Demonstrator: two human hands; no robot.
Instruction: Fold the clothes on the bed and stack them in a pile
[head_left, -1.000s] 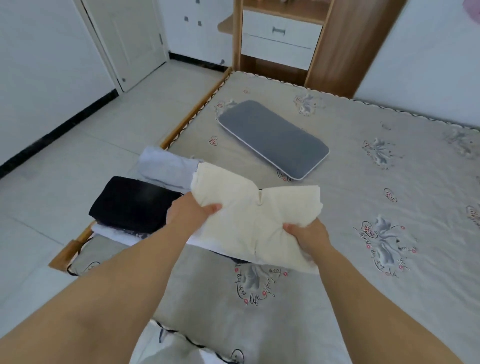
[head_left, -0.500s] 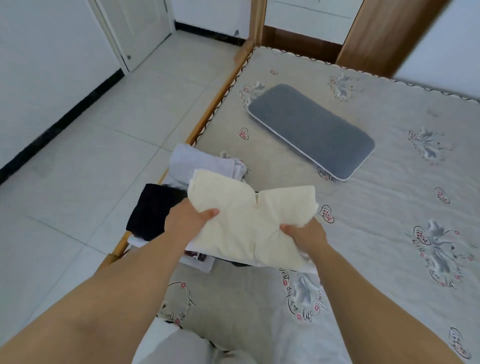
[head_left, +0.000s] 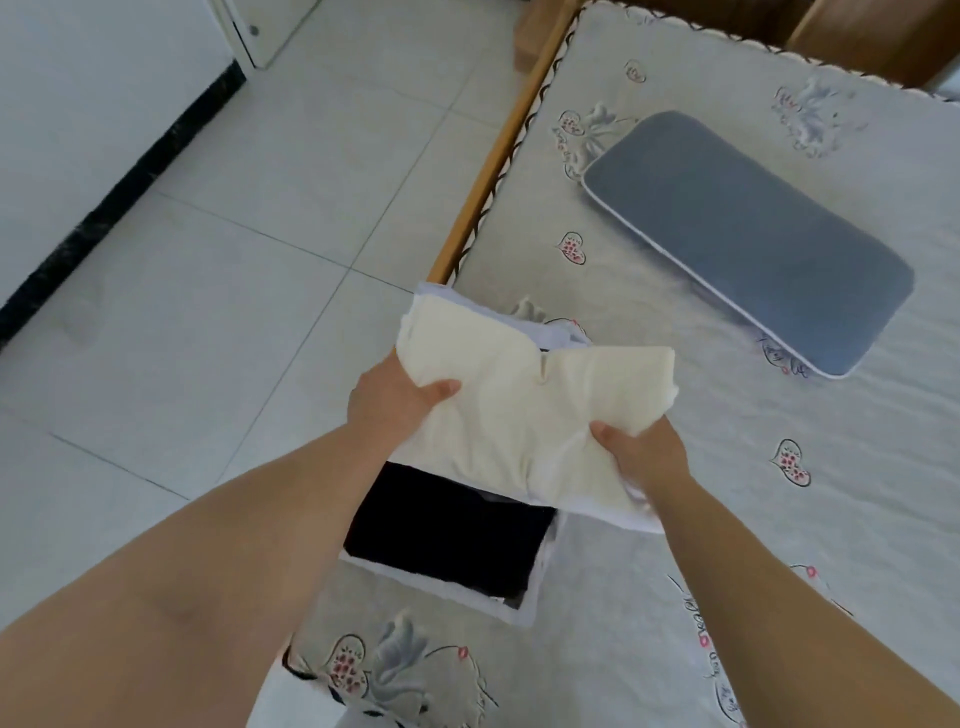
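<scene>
Fingers of both hands (head_left: 395, 402) (head_left: 647, 454) grip cream garment (head_left: 524, 415), apparently above black clothes (head_left: 447, 535).

Home bedroom: bed (head_left: 649, 597) w/ heart-print mattress cover, grey pillow (head_left: 748, 234), wooden frame (head_left: 488, 161), pale tiled floor (head_left: 249, 291), white wall w/ dark skirting (head_left: 119, 192)

A grey pillow (head_left: 748, 241) lies on the mattress, beside a pale tiled floor (head_left: 218, 260).
</scene>
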